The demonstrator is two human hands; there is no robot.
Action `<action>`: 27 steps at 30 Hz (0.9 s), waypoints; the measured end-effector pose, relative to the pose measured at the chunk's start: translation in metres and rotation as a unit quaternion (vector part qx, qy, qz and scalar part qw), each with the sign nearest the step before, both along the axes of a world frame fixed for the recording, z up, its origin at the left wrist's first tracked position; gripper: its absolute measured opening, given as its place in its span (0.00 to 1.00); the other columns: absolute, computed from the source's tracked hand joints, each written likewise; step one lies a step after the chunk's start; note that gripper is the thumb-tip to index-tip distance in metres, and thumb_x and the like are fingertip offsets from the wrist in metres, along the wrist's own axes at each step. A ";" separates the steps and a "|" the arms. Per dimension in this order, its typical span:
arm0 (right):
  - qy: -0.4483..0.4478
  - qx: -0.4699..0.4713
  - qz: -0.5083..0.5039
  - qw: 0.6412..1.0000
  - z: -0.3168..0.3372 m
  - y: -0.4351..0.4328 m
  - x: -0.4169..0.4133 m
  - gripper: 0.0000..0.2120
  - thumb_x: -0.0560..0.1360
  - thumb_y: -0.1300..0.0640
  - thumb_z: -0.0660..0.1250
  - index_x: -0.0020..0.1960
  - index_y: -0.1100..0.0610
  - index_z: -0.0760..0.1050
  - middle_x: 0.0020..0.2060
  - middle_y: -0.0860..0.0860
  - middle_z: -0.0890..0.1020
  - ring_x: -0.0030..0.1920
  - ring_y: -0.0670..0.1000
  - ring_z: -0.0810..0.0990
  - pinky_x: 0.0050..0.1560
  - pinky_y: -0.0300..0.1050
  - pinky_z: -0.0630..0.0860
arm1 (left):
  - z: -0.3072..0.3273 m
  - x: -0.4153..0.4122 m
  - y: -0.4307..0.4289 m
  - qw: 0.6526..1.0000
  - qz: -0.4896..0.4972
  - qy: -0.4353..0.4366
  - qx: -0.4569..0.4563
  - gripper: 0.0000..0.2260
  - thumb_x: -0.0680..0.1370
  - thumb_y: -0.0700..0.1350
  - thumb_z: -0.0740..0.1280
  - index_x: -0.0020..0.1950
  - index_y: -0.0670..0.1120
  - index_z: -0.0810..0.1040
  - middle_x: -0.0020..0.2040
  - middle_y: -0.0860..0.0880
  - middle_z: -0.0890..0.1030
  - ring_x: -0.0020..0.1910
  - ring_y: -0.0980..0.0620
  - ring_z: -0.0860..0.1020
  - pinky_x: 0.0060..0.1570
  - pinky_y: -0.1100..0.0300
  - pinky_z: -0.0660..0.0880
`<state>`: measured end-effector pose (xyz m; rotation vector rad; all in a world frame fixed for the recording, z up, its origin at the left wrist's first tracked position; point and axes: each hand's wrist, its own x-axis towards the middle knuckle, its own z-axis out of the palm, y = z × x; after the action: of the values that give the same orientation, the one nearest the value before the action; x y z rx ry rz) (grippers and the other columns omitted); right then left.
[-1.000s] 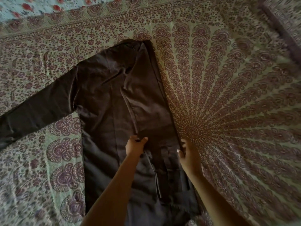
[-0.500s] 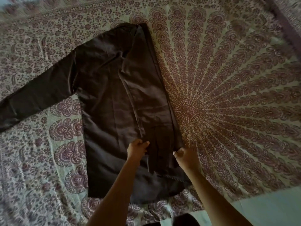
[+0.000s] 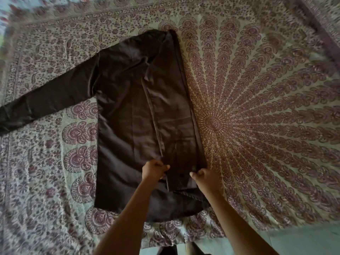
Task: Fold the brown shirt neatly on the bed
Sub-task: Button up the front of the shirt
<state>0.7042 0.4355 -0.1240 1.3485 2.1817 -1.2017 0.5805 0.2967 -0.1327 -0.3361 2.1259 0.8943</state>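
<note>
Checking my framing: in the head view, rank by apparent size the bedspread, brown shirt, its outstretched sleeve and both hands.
1. bedspread, largest
2. brown shirt
3. outstretched sleeve
4. left hand and right hand, which look about alike, so they are left unranked

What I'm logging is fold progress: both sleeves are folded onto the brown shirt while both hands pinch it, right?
Not both: in the head view one sleeve lies stretched out across the bedspread. The left hand and right hand do pinch the brown shirt.

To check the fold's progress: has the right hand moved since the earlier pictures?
Yes. The right hand slid toward the person, away from the bedspread's mandala centre, gripping the brown shirt.
</note>
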 end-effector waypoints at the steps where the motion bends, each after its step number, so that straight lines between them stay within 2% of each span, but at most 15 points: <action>1: -0.012 0.018 0.020 1.000 0.000 0.000 0.002 0.21 0.71 0.50 0.70 0.25 0.52 0.63 0.22 0.47 0.68 0.27 0.49 0.69 0.32 0.43 0.64 | 0.002 0.001 0.000 0.999 -0.030 0.023 -0.030 0.12 0.69 0.45 0.75 0.33 0.48 0.72 0.33 0.46 0.79 0.28 0.52 0.78 0.35 0.58 0.79; 2: -0.021 0.030 0.037 0.999 0.000 -0.001 0.003 0.20 0.70 0.49 0.70 0.26 0.52 0.64 0.23 0.47 0.69 0.29 0.51 0.72 0.33 0.43 0.65 | 0.003 0.002 0.000 0.995 -0.062 0.045 -0.059 0.13 0.68 0.48 0.75 0.35 0.49 0.70 0.36 0.47 0.79 0.34 0.49 0.80 0.39 0.56 0.79; 4: -0.039 0.053 0.061 0.996 0.002 -0.001 0.004 0.16 0.71 0.47 0.70 0.30 0.51 0.68 0.28 0.49 0.76 0.36 0.53 0.78 0.36 0.42 0.69 | 0.011 0.003 0.001 0.985 -0.108 0.077 -0.108 0.15 0.69 0.52 0.73 0.41 0.49 0.68 0.44 0.48 0.79 0.46 0.45 0.80 0.41 0.57 0.73; 6: -0.033 0.092 0.070 0.993 0.007 -0.001 0.003 0.11 0.71 0.46 0.69 0.38 0.52 0.72 0.37 0.50 0.81 0.42 0.53 0.81 0.38 0.43 0.72 | 0.018 0.002 0.004 0.981 -0.113 0.094 -0.124 0.15 0.70 0.53 0.72 0.44 0.49 0.68 0.47 0.48 0.79 0.51 0.44 0.78 0.42 0.58 0.69; 9: 0.052 0.102 0.054 0.992 0.011 -0.002 0.000 0.09 0.73 0.50 0.67 0.49 0.54 0.76 0.45 0.50 0.82 0.47 0.52 0.81 0.43 0.44 0.74 | 0.030 0.002 0.006 0.988 -0.070 0.111 -0.077 0.12 0.70 0.50 0.73 0.45 0.49 0.72 0.43 0.50 0.80 0.49 0.47 0.79 0.42 0.58 0.72; 12: 0.123 0.068 0.063 0.988 0.023 -0.003 -0.011 0.14 0.74 0.53 0.67 0.58 0.55 0.75 0.52 0.51 0.81 0.52 0.53 0.80 0.50 0.48 0.76 | 0.047 0.000 0.002 0.987 -0.050 0.147 -0.049 0.10 0.71 0.48 0.72 0.49 0.47 0.76 0.48 0.47 0.83 0.51 0.46 0.79 0.43 0.58 0.72; 16: 0.185 0.062 0.097 0.976 0.063 -0.004 -0.039 0.17 0.74 0.55 0.66 0.62 0.57 0.73 0.55 0.53 0.81 0.55 0.54 0.80 0.53 0.48 0.76 | 0.087 -0.012 -0.007 0.975 -0.062 0.205 -0.053 0.11 0.74 0.45 0.66 0.54 0.45 0.77 0.53 0.43 0.82 0.54 0.41 0.78 0.46 0.57 0.71; 20: 0.211 0.048 0.134 0.967 0.118 -0.005 -0.072 0.18 0.76 0.54 0.64 0.65 0.55 0.70 0.61 0.50 0.77 0.62 0.51 0.75 0.57 0.45 0.73 | 0.141 -0.031 -0.026 0.968 -0.033 0.243 -0.043 0.14 0.73 0.46 0.68 0.58 0.46 0.77 0.53 0.45 0.81 0.55 0.43 0.78 0.50 0.56 0.72; 23: 0.241 0.044 0.147 0.958 0.157 -0.012 -0.100 0.17 0.76 0.55 0.64 0.65 0.56 0.70 0.61 0.51 0.77 0.62 0.52 0.75 0.58 0.46 0.72 | 0.187 -0.048 -0.045 0.961 0.008 0.274 -0.021 0.18 0.73 0.45 0.69 0.62 0.46 0.75 0.55 0.45 0.81 0.56 0.44 0.77 0.52 0.56 0.72; 27: 0.270 0.051 0.169 0.947 0.194 -0.028 -0.137 0.17 0.76 0.55 0.64 0.64 0.55 0.70 0.60 0.51 0.77 0.60 0.53 0.76 0.58 0.50 0.74 | 0.236 -0.075 -0.074 0.951 0.040 0.306 -0.018 0.18 0.73 0.44 0.68 0.62 0.46 0.75 0.57 0.44 0.80 0.58 0.44 0.77 0.55 0.54 0.73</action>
<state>0.5670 0.4077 0.0697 0.6697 2.7333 -1.4545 0.5051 0.2230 0.1028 -0.1751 2.7128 1.1118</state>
